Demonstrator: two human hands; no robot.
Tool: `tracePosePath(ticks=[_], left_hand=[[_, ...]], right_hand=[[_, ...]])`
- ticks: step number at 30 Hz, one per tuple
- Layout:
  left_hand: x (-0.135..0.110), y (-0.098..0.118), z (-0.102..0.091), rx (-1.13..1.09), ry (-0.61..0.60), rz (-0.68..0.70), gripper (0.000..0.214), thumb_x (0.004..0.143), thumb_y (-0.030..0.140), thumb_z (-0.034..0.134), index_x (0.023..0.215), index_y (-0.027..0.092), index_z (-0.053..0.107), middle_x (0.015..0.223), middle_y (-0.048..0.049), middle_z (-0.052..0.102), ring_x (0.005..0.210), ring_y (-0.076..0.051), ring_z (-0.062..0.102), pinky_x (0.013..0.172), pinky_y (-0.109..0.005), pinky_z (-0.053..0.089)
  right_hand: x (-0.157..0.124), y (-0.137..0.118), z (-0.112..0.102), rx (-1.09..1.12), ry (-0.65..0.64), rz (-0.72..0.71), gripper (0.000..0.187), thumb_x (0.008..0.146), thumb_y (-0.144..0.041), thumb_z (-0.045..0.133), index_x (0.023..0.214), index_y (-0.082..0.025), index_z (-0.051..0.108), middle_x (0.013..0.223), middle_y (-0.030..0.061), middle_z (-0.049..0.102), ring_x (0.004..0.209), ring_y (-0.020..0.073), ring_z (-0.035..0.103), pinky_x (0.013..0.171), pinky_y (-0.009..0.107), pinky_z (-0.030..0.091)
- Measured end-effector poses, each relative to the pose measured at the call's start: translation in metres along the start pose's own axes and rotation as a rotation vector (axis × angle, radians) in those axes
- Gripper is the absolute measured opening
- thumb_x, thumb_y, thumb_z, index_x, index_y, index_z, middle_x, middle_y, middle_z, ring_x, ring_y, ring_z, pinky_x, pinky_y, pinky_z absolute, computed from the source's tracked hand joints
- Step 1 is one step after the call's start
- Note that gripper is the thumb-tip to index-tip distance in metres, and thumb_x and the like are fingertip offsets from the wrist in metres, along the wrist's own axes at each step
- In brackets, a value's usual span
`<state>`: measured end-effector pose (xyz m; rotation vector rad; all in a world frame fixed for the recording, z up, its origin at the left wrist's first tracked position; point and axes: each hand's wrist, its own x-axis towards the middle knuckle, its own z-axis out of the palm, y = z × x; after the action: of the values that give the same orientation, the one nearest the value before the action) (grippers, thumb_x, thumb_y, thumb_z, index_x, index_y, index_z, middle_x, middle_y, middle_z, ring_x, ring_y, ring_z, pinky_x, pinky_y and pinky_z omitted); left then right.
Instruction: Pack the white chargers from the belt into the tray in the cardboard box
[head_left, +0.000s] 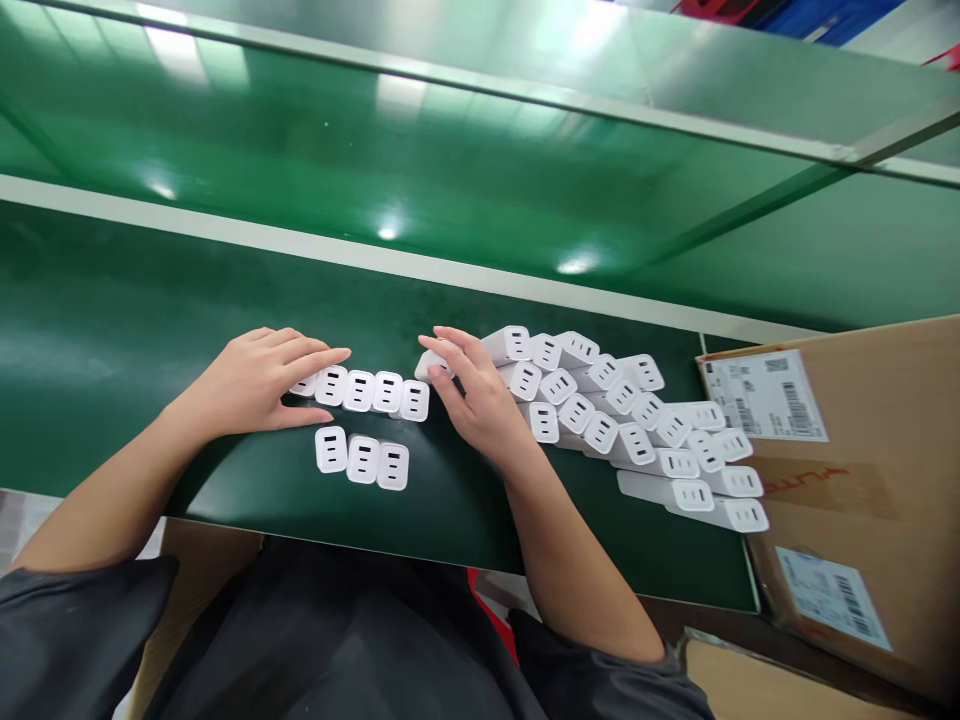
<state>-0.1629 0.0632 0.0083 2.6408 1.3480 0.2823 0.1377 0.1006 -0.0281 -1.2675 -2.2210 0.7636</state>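
Right hand (471, 388) pinching white charger (424, 368), axis unclear; left hand (255, 382) spread at upright charger row (361, 391), ports (388, 391) up.

Factory-like workshop: green bench (465, 520), barcoded carton (900, 400), many identical white chargers (601, 433)

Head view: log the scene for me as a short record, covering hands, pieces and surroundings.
Left hand: around the left end of the longer row, partly covering its end block
Right hand: fingers on a single white block
Shorter row: three white blocks, nearer the person
Larger group: white blocks, right of the right hand
Surface: green table
Far right: cardboard box, two labels
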Motion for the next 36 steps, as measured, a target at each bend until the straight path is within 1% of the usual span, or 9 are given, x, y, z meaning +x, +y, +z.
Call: tracePosePath(ticks=[3,5,8,11,17,21,29,33,36], left_hand=[[-0.001,-0.001,-0.001,0.003,0.003,0.001,0.061,0.093,0.064,0.052,0.137,0.023,0.058,0.127,-0.0097,0.068,0.105,-0.026,0.066,0.087,-0.038,0.050],[-0.002,-0.002,-0.001,0.009,0.009,0.023,0.060,0.094,0.062,0.051,0.137,0.022,0.058,0.127,-0.0095,0.068,0.104,-0.026,0.066,0.085,-0.038,0.050],[-0.002,-0.004,-0.001,0.012,0.016,0.034,0.059,0.094,0.061,0.052,0.138,0.021,0.057,0.126,-0.0095,0.068,0.104,-0.026,0.066,0.084,-0.038,0.050],[-0.002,-0.004,0.000,0.002,0.011,0.023,0.058,0.093,0.060,0.054,0.136,0.021,0.058,0.125,-0.0102,0.069,0.105,-0.027,0.066,0.085,-0.039,0.050],[-0.003,-0.005,0.001,-0.017,0.000,0.014,0.058,0.094,0.061,0.051,0.137,0.022,0.058,0.125,-0.0110,0.069,0.108,-0.027,0.065,0.088,-0.039,0.050],[-0.003,-0.006,0.001,0.007,0.013,0.026,0.057,0.094,0.061,0.052,0.136,0.022,0.059,0.124,-0.0093,0.069,0.105,-0.027,0.066,0.085,-0.039,0.050],[-0.003,-0.007,0.002,0.027,0.028,0.018,0.058,0.093,0.063,0.051,0.133,0.021,0.061,0.121,-0.0095,0.070,0.100,-0.026,0.068,0.082,-0.038,0.051],[-0.003,-0.008,0.001,0.026,0.026,0.009,0.059,0.093,0.062,0.051,0.134,0.021,0.061,0.122,-0.0096,0.070,0.101,-0.027,0.068,0.083,-0.038,0.051],[-0.004,-0.009,0.000,0.025,0.026,-0.001,0.059,0.093,0.062,0.051,0.135,0.021,0.060,0.124,-0.0096,0.069,0.102,-0.027,0.067,0.084,-0.038,0.050]], right_hand=[[0.003,-0.005,0.002,-0.026,0.045,-0.004,0.039,0.104,-0.040,0.037,0.133,-0.024,0.057,0.146,0.0127,0.047,0.138,0.0272,0.046,0.115,0.051,0.041],[0.005,-0.014,0.000,-0.079,0.006,-0.096,0.041,0.103,-0.044,0.042,0.136,-0.025,0.055,0.147,0.0126,0.047,0.141,0.0292,0.042,0.116,0.054,0.039],[0.007,-0.033,-0.002,-0.202,-0.124,-0.266,0.050,0.097,-0.050,0.054,0.141,-0.027,0.051,0.146,0.0108,0.052,0.143,0.0333,0.039,0.121,0.062,0.024],[0.011,-0.048,0.000,-0.321,-0.178,-0.340,0.057,0.092,-0.052,0.063,0.141,-0.025,0.053,0.142,0.0111,0.057,0.140,0.0356,0.043,0.122,0.066,0.012],[0.022,-0.053,0.009,-0.349,-0.240,-0.391,0.043,0.093,-0.038,0.065,0.132,-0.022,0.059,0.122,0.0092,0.070,0.114,0.0279,0.063,0.115,0.054,0.032],[0.037,-0.045,0.009,-0.290,-0.271,-0.389,0.039,0.094,-0.034,0.064,0.131,-0.021,0.060,0.114,0.0083,0.073,0.102,0.0249,0.068,0.107,0.048,0.040],[0.076,-0.020,-0.020,-0.184,-0.345,-0.255,0.044,0.089,-0.036,0.066,0.131,-0.023,0.060,0.124,0.0077,0.069,0.110,0.0261,0.066,0.098,0.044,0.049],[0.068,-0.012,-0.038,-0.211,-0.385,-0.157,0.047,0.089,-0.039,0.066,0.132,-0.025,0.059,0.131,0.0069,0.064,0.116,0.0271,0.062,0.099,0.045,0.050],[0.055,-0.009,-0.048,-0.238,-0.388,-0.120,0.058,0.090,-0.046,0.063,0.144,-0.030,0.049,0.142,0.0078,0.055,0.125,0.0289,0.057,0.102,0.048,0.051]])
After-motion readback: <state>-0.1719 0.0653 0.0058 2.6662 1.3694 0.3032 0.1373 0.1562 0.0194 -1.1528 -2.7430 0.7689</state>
